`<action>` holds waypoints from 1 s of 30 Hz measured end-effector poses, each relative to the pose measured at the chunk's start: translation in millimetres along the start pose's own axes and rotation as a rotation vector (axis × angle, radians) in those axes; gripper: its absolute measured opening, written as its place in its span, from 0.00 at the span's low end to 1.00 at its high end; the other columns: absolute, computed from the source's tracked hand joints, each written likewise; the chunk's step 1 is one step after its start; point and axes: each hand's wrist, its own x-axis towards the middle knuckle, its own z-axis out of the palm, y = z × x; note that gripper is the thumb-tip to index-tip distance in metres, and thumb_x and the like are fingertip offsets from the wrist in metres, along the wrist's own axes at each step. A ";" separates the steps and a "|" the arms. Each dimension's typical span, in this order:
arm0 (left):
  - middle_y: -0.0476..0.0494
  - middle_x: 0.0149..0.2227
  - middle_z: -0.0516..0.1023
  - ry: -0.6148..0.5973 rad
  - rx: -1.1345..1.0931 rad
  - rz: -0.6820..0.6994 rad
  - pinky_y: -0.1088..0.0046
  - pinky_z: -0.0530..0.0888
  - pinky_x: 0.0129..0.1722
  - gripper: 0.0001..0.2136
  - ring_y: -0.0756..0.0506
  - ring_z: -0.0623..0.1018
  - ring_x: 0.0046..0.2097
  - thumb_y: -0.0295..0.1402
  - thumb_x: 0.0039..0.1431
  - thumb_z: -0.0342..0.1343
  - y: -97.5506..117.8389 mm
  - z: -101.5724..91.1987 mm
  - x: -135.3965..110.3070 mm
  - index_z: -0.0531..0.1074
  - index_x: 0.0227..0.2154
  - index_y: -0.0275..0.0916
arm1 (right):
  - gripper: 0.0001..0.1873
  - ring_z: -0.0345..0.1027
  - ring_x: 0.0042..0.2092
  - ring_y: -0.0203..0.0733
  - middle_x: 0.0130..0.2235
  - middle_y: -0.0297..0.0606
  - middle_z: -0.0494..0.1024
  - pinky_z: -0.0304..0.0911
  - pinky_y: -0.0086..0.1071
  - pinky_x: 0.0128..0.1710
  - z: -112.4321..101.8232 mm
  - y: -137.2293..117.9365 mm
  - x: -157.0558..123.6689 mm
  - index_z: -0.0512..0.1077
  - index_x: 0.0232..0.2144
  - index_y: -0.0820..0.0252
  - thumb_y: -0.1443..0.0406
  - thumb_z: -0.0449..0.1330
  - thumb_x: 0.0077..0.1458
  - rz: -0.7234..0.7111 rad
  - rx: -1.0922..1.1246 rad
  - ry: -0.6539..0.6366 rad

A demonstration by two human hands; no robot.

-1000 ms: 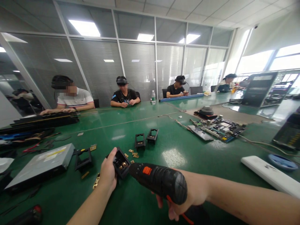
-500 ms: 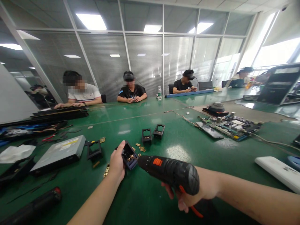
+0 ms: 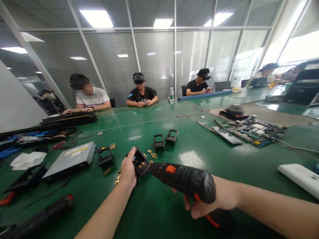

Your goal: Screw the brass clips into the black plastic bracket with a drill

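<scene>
My left hand (image 3: 129, 170) is closed around a black plastic housing (image 3: 141, 172) and tilts its hollow side up. Brass pieces (image 3: 143, 164) show inside that housing. In my right hand (image 3: 199, 206) is a black and orange cordless screwdriver (image 3: 183, 181), gripped by its handle. Its nose points left at the housing's right edge; the tip is too small to make out. Small brass plates (image 3: 154, 156) lie on the table just beyond. Two black frames (image 3: 159, 142) stand behind them, and another black frame (image 3: 104, 157) sits to the left.
On the green table (image 3: 149, 215), a silver disc drive (image 3: 71, 161) lies left, near a black cylindrical tool (image 3: 42, 217). A circuit board (image 3: 259, 131) and a white device (image 3: 299, 181) are at right. Several people sit across the table, beside a bottle (image 3: 171, 95).
The view has shifted slightly, so most things appear a little further right. Both hands keep their grip, and the screwdriver's nose stays at the housing.
</scene>
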 end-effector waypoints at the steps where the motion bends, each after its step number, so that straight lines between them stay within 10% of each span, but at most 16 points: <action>1: 0.37 0.32 0.82 -0.003 0.001 0.006 0.56 0.83 0.32 0.16 0.38 0.83 0.29 0.43 0.59 0.65 -0.4 -0.4 0.7 0.76 0.42 0.35 | 0.23 0.71 0.32 0.35 0.33 0.34 0.76 0.67 0.26 0.31 2.8 -4.6 -2.1 0.75 0.36 0.65 0.68 0.77 0.36 -0.038 -0.067 0.054; 5: 0.39 0.30 0.82 0.003 0.003 0.029 0.58 0.82 0.32 0.17 0.39 0.82 0.28 0.44 0.58 0.66 -2.5 -0.9 1.5 0.76 0.40 0.35 | 0.26 0.69 0.33 0.39 0.34 0.36 0.76 0.67 0.30 0.31 15.9 -23.3 -12.5 0.73 0.43 0.61 0.61 0.75 0.41 -0.079 -0.256 0.294; 8: 0.41 0.30 0.81 0.008 0.009 0.067 0.61 0.82 0.33 0.16 0.41 0.82 0.29 0.44 0.55 0.68 -5.0 1.3 -3.6 0.76 0.37 0.36 | 0.19 0.71 0.32 0.42 0.33 0.39 0.78 0.69 0.31 0.31 23.3 -33.4 -19.6 0.76 0.40 0.61 0.61 0.72 0.45 -0.096 -0.339 0.274; 14: 0.42 0.31 0.82 -0.021 0.002 0.066 0.62 0.82 0.35 0.15 0.42 0.82 0.31 0.44 0.55 0.68 -9.7 8.1 -16.9 0.76 0.36 0.37 | 0.36 0.77 0.47 0.51 0.51 0.48 0.81 0.74 0.35 0.46 32.5 -39.3 -28.9 0.71 0.60 0.61 0.64 0.70 0.48 -0.136 -0.359 0.213; 22: 0.41 0.33 0.82 0.045 -0.017 0.039 0.61 0.81 0.38 0.16 0.42 0.82 0.32 0.43 0.55 0.69 -6.1 11.8 -19.0 0.77 0.38 0.36 | 0.20 0.76 0.42 0.46 0.40 0.38 0.80 0.73 0.35 0.43 17.5 -30.3 -24.6 0.75 0.48 0.58 0.61 0.70 0.54 -0.214 -0.336 0.274; 30: 0.41 0.32 0.81 0.032 -0.002 0.025 0.63 0.81 0.34 0.15 0.42 0.82 0.29 0.44 0.58 0.66 -5.2 12.8 -21.0 0.77 0.38 0.36 | 0.33 0.78 0.48 0.46 0.48 0.43 0.80 0.77 0.35 0.47 6.8 -15.7 -18.2 0.71 0.55 0.59 0.65 0.75 0.47 -0.144 -0.020 0.083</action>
